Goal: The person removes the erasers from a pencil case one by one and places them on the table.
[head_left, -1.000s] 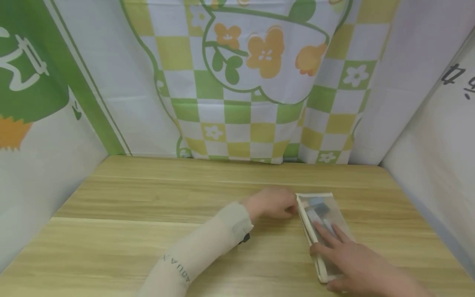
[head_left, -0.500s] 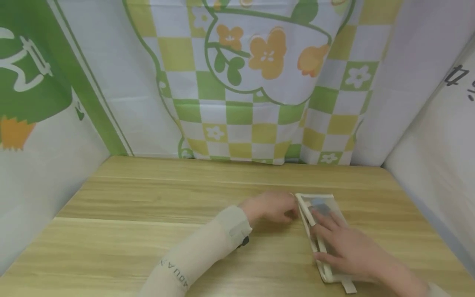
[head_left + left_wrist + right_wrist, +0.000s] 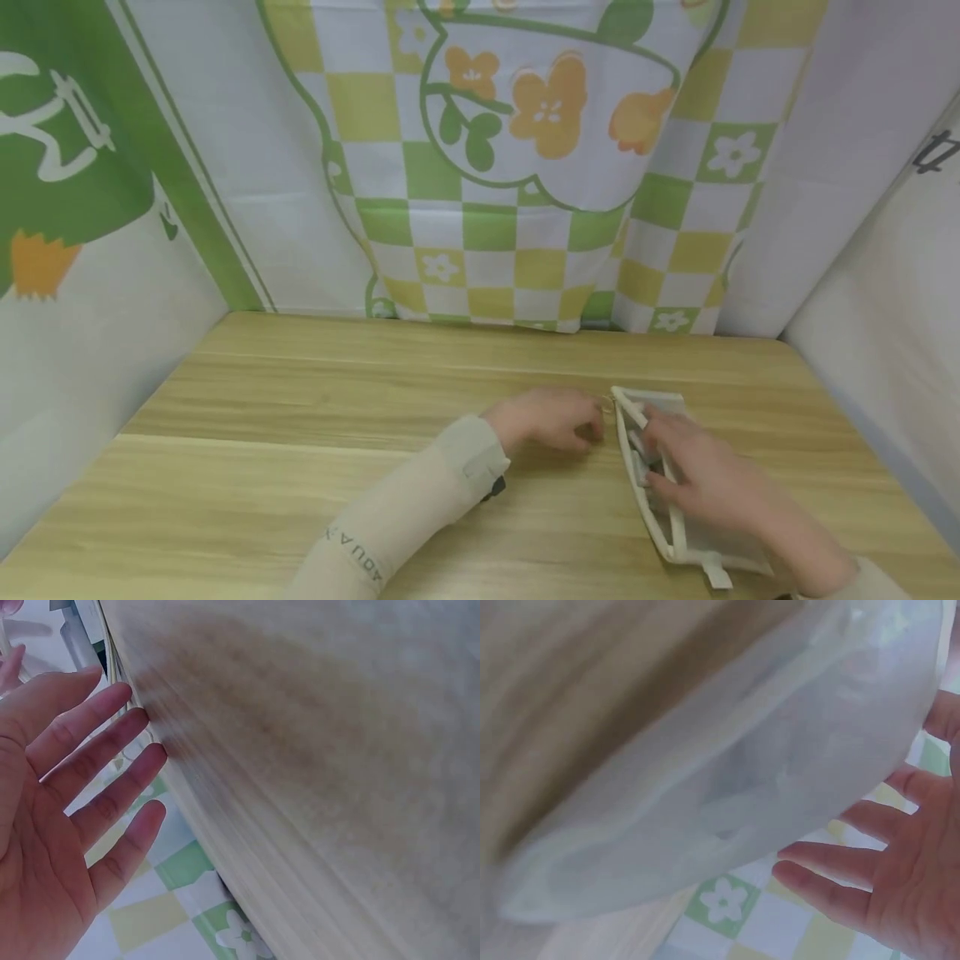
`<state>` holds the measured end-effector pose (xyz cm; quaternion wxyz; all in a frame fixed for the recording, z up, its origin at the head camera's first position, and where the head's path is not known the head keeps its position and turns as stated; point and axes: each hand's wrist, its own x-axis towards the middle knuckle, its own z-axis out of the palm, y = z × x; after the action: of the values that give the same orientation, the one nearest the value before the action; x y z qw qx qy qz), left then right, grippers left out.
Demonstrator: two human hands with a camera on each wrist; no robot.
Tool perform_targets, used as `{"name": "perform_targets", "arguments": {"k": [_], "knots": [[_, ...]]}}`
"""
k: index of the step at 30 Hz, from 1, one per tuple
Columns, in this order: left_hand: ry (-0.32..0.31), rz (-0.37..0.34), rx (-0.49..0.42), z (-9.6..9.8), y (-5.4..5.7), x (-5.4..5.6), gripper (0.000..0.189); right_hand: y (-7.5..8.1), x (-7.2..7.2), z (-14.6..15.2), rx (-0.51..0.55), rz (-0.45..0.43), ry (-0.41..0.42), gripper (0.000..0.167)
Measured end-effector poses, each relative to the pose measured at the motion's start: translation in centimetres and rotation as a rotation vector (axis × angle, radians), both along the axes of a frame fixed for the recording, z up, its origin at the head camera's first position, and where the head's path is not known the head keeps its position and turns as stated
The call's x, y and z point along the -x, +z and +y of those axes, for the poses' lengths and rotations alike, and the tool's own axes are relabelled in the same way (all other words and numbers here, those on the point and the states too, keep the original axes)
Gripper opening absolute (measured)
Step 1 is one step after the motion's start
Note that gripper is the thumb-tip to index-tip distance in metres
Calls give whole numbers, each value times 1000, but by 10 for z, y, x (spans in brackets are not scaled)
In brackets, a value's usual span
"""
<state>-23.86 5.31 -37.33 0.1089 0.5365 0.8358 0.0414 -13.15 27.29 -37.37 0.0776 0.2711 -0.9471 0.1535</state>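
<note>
A long translucent pouch with cream edging lies at the right of the table, its long left side gaping. Pale grey and white items show inside the mouth. My right hand rests over the pouch, with fingertips and thumb at the edge of its opening. In the right wrist view its fingers are fairly straight alongside the see-through panel. My left hand is at the pouch's far left corner, fingertips beside a thin loop. The left wrist view shows its fingers spread and gently bent.
The wooden table reaches back to a checked, flowered cloth. White walls close in at the sides. A cream sleeve covers my left forearm, with a small dark object at the cuff.
My right hand has shifted from lying flat on the pouch to its opening edge. The pouch's mouth has widened, and a tab shows at its near end. My left hand stays almost still.
</note>
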Motion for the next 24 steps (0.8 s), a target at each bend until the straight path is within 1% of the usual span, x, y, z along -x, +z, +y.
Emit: {"name": "perform_targets", "arguments": {"k": [3,9,13,16,18,20,22,24], "knots": [[5,-2,5,0,-1,0,26,1,3,4,4,-1,18,29],[-30,1,3,1,-3,0,29,5,4,12,12,-97,16,28],[-25,-19,-7,2,-1,-3,36,11,4,16,8,-135,6,28],[-27,-39,-27,4,0,-6,44,18,6,18,-5,-166,-29,29],[-37,-57,-47,6,1,-8,50,22,6,19,3,-193,-54,32],[-33,-78,-59,7,1,-9,54,25,7,21,3,-221,-79,36],[-26,-91,-69,8,2,-11,57,27,6,24,12,-240,-87,40],[-20,-94,-75,9,3,-12,58,28,6,27,45,-276,-86,41]]}}
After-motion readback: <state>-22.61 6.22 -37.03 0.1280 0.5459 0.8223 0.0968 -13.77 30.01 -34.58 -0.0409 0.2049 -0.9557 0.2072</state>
